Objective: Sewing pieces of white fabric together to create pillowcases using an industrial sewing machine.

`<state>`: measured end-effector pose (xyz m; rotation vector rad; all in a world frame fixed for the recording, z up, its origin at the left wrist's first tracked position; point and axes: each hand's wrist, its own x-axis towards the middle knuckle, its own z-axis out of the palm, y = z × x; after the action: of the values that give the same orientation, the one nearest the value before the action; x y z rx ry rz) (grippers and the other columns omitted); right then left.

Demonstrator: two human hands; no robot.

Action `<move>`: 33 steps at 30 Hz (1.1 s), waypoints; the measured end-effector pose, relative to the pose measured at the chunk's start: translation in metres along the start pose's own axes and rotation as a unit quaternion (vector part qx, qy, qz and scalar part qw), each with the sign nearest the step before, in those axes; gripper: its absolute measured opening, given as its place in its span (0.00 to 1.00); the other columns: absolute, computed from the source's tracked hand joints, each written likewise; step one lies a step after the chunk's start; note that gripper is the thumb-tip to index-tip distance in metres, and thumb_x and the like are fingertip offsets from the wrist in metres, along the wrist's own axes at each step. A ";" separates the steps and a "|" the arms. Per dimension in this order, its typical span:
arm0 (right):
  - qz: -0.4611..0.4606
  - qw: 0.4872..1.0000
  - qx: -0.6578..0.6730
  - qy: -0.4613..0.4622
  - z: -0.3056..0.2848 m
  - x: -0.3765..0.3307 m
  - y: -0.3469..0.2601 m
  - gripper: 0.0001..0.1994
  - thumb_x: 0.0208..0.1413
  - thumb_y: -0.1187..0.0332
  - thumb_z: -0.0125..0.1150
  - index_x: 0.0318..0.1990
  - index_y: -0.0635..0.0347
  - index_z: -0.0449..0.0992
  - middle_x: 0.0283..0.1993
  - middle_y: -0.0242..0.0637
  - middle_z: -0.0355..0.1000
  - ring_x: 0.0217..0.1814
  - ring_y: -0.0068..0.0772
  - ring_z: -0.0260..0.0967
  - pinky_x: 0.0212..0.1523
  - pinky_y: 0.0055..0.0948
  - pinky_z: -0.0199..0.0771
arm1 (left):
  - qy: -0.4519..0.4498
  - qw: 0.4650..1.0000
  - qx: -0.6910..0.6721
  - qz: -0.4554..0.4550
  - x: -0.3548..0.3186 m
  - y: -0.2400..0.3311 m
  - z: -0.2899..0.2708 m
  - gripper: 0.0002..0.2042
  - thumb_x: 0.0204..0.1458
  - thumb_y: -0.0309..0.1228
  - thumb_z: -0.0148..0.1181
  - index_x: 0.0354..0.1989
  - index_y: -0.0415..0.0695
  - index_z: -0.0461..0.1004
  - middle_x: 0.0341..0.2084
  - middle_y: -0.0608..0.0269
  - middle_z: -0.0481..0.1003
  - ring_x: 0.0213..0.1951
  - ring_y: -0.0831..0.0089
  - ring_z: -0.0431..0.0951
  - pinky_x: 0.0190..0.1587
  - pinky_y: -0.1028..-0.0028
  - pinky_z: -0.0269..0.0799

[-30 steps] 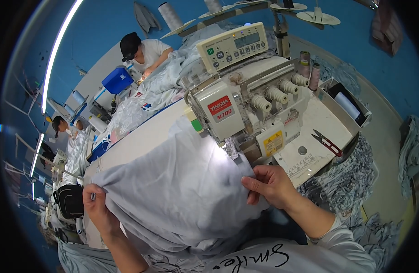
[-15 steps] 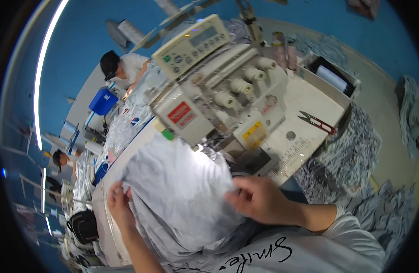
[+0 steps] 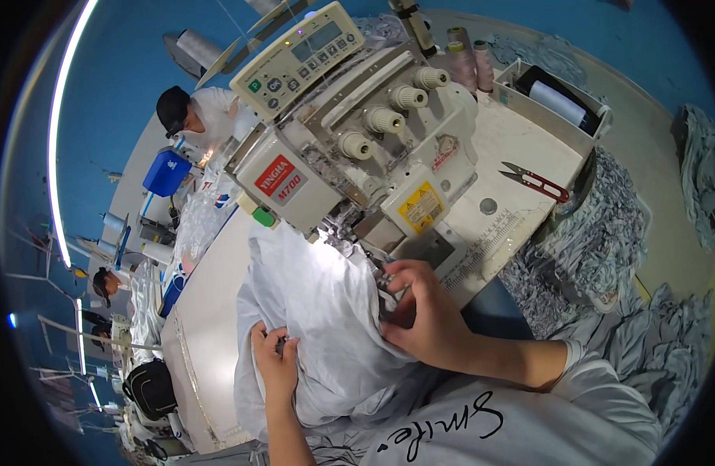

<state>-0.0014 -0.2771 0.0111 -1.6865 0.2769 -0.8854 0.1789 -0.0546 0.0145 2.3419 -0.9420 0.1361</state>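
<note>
A bunched piece of light grey fabric (image 3: 318, 326) hangs over the table's front edge, its upper end under the lit needle area of a white overlock sewing machine (image 3: 357, 147). My left hand (image 3: 276, 361) lies on the left part of the cloth, fingers curled and closed on a fold. At the cloth's right edge, just below the machine's needle area, my right hand (image 3: 431, 318) pinches the edge between thumb and bent fingers. The exact grip of its fingertips is partly hidden.
Red-handled thread snips (image 3: 536, 182) lie on the machine bed, beside a tray (image 3: 555, 116) with a thread cone. Fabric scraps (image 3: 586, 233) fill a bin at the right. A black bag (image 3: 150, 388) sits at the left; a co-worker (image 3: 206, 116) works beyond.
My left hand has moved right and gathered the cloth inward. My right hand has closed on the cloth's right edge, nearer the machine. The view has shifted slightly.
</note>
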 end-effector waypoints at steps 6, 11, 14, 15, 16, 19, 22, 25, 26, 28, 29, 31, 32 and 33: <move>0.090 0.985 -0.067 -0.134 -0.009 0.004 0.015 0.23 0.45 0.76 0.60 0.51 0.61 0.62 0.36 0.38 0.71 0.32 0.36 0.73 0.34 0.31 0.72 | 0.019 0.999 -0.009 -0.033 -0.005 -0.005 -0.002 0.08 0.41 0.16 0.56 0.32 0.37 0.70 0.42 0.56 0.65 0.45 0.62 0.66 0.48 0.73 0.61; -0.058 0.955 -0.160 -0.242 -0.016 0.010 0.024 0.09 0.40 0.75 0.60 0.33 0.61 0.74 0.39 0.42 0.70 0.34 0.44 0.72 0.34 0.35 0.73 | 0.017 1.000 0.006 -0.019 -0.001 -0.001 -0.003 0.08 0.42 0.17 0.56 0.32 0.37 0.70 0.42 0.56 0.65 0.44 0.63 0.66 0.46 0.73 0.62; -0.151 0.965 -0.136 -0.165 -0.022 0.013 0.016 0.07 0.37 0.73 0.61 0.27 0.63 0.74 0.36 0.40 0.71 0.32 0.44 0.71 0.33 0.36 0.73 | 0.012 0.999 -0.028 -0.040 0.000 0.000 -0.002 0.07 0.42 0.17 0.56 0.31 0.37 0.71 0.41 0.56 0.65 0.44 0.63 0.66 0.46 0.73 0.62; -0.154 0.962 -0.140 -0.174 -0.028 0.012 0.016 0.05 0.39 0.73 0.61 0.26 0.62 0.73 0.34 0.39 0.72 0.30 0.43 0.71 0.31 0.34 0.73 | 0.012 0.998 -0.033 -0.045 0.002 0.000 -0.002 0.07 0.42 0.17 0.56 0.31 0.37 0.71 0.41 0.55 0.65 0.44 0.62 0.66 0.47 0.73 0.62; -0.157 0.960 -0.143 -0.184 -0.035 0.010 0.016 0.04 0.42 0.72 0.60 0.26 0.62 0.73 0.32 0.37 0.72 0.28 0.41 0.71 0.29 0.33 0.72 | 0.012 0.998 -0.037 -0.049 0.002 0.000 -0.001 0.07 0.42 0.17 0.56 0.31 0.37 0.71 0.42 0.55 0.65 0.45 0.61 0.66 0.48 0.72 0.61; -0.124 0.946 -0.183 -0.236 -0.067 0.005 0.009 0.07 0.48 0.70 0.60 0.23 0.62 0.71 0.22 0.37 0.68 0.23 0.40 0.68 0.24 0.30 0.69 | 0.017 1.000 0.007 -0.024 0.002 -0.005 -0.002 0.07 0.42 0.17 0.56 0.31 0.37 0.71 0.42 0.53 0.65 0.46 0.59 0.65 0.49 0.71 0.60; -0.002 0.943 0.064 -0.326 -0.115 -0.008 0.006 0.09 0.53 0.67 0.58 0.25 0.62 0.73 0.25 0.37 0.71 0.23 0.31 0.71 0.22 0.27 0.68 | 0.014 0.999 -0.004 -0.046 0.000 -0.002 -0.004 0.06 0.43 0.18 0.56 0.31 0.37 0.70 0.43 0.52 0.65 0.47 0.58 0.65 0.50 0.70 0.59; 0.132 0.919 0.222 -0.297 -0.189 -0.038 0.017 0.07 0.54 0.69 0.56 0.30 0.65 0.74 0.27 0.38 0.74 0.19 0.27 0.70 0.20 0.25 0.72 | 0.017 0.999 -0.011 -0.046 0.001 0.002 -0.003 0.06 0.43 0.18 0.56 0.31 0.37 0.70 0.42 0.52 0.65 0.47 0.57 0.65 0.50 0.70 0.59; 0.098 0.918 0.315 -0.219 -0.208 -0.046 0.021 0.07 0.54 0.70 0.55 0.34 0.66 0.73 0.25 0.38 0.74 0.16 0.28 0.69 0.19 0.26 0.73 | 0.017 0.999 -0.012 -0.045 0.001 0.000 -0.002 0.06 0.43 0.18 0.56 0.31 0.37 0.70 0.42 0.52 0.65 0.47 0.57 0.65 0.50 0.70 0.59; -0.057 0.929 0.355 -0.092 -0.264 -0.069 0.049 0.11 0.56 0.70 0.52 0.44 0.65 0.69 0.32 0.44 0.73 0.19 0.31 0.70 0.20 0.28 0.75 | 0.032 0.999 0.030 0.005 0.002 -0.003 -0.002 0.07 0.44 0.17 0.57 0.32 0.36 0.70 0.41 0.53 0.66 0.42 0.61 0.68 0.41 0.73 0.65; -0.058 0.929 0.353 -0.093 -0.300 -0.080 0.056 0.11 0.56 0.70 0.52 0.44 0.65 0.69 0.32 0.44 0.73 0.19 0.31 0.70 0.20 0.28 0.75 | 0.033 0.999 0.029 0.005 0.003 -0.002 -0.001 0.07 0.44 0.17 0.57 0.32 0.36 0.70 0.41 0.53 0.66 0.42 0.61 0.68 0.41 0.73 0.65; 0.010 0.802 0.590 0.091 -0.356 -0.093 0.054 0.12 0.54 0.65 0.57 0.43 0.60 0.71 0.50 0.41 0.67 0.49 0.30 0.67 0.39 0.30 0.74 | 0.033 0.999 0.007 -0.006 0.002 -0.003 -0.001 0.07 0.44 0.16 0.56 0.32 0.36 0.70 0.41 0.52 0.66 0.42 0.60 0.68 0.41 0.73 0.65; 0.010 0.802 0.590 0.090 -0.375 -0.094 0.051 0.12 0.54 0.65 0.57 0.43 0.60 0.71 0.50 0.41 0.67 0.49 0.30 0.67 0.39 0.30 0.74 | 0.034 0.999 0.006 -0.007 0.002 -0.004 -0.002 0.07 0.44 0.16 0.56 0.32 0.36 0.70 0.41 0.52 0.66 0.42 0.60 0.68 0.41 0.73 0.65; 0.127 0.911 0.294 0.261 -0.394 -0.093 0.045 0.11 0.54 0.66 0.57 0.43 0.58 0.71 0.48 0.37 0.67 0.50 0.28 0.65 0.40 0.28 0.72 | 0.026 1.000 0.002 -0.011 0.002 -0.004 -0.003 0.06 0.43 0.17 0.56 0.32 0.37 0.70 0.42 0.52 0.65 0.44 0.59 0.67 0.45 0.72 0.63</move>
<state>-0.3203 -0.5242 -0.0437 -0.8163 0.5189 -1.0781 0.1837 -0.0517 0.0155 2.3410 -0.8916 0.1888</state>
